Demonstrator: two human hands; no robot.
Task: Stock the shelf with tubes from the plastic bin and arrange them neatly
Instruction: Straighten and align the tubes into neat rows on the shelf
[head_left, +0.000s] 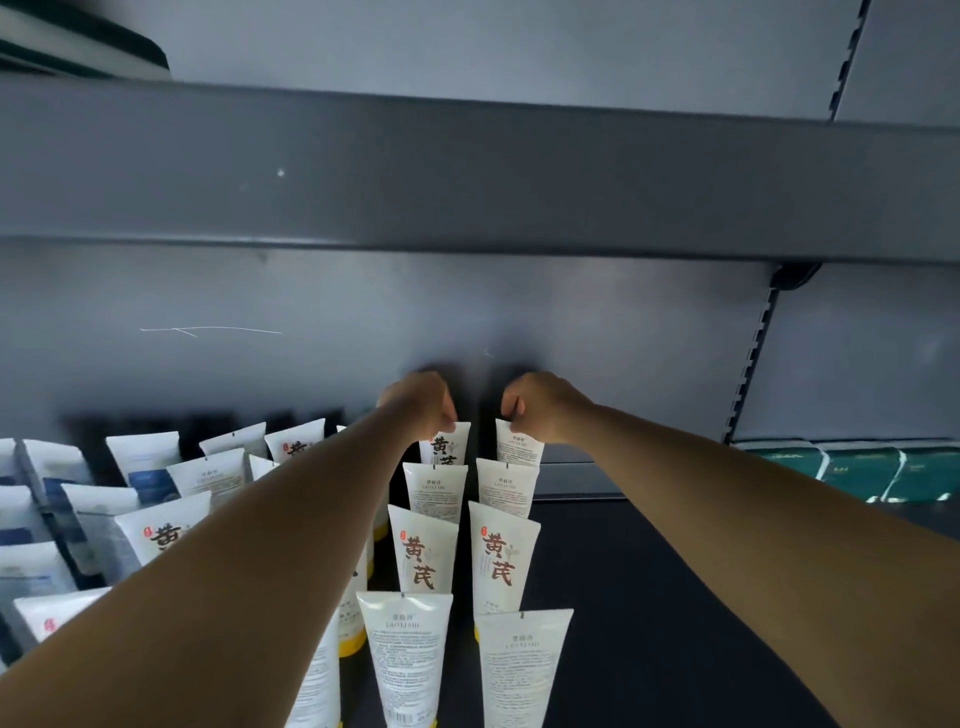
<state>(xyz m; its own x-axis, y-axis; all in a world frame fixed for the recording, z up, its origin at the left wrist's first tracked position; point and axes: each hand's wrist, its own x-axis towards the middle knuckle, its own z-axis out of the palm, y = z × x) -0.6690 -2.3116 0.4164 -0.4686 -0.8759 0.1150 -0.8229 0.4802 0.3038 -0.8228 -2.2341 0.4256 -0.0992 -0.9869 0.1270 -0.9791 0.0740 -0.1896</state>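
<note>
Placement step: left hand (421, 402) and right hand (535, 405) each pinch 1 tube top at the shelf's (675, 571) back wall; next, release both upright, labels forward.

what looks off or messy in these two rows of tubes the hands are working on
The facings are mixed. In both rows some tubes show the big brown characters, like the third tube of the right row, while others show the small-print back, like the front tube of the left row. Nothing looks spilled or damaged.
</note>
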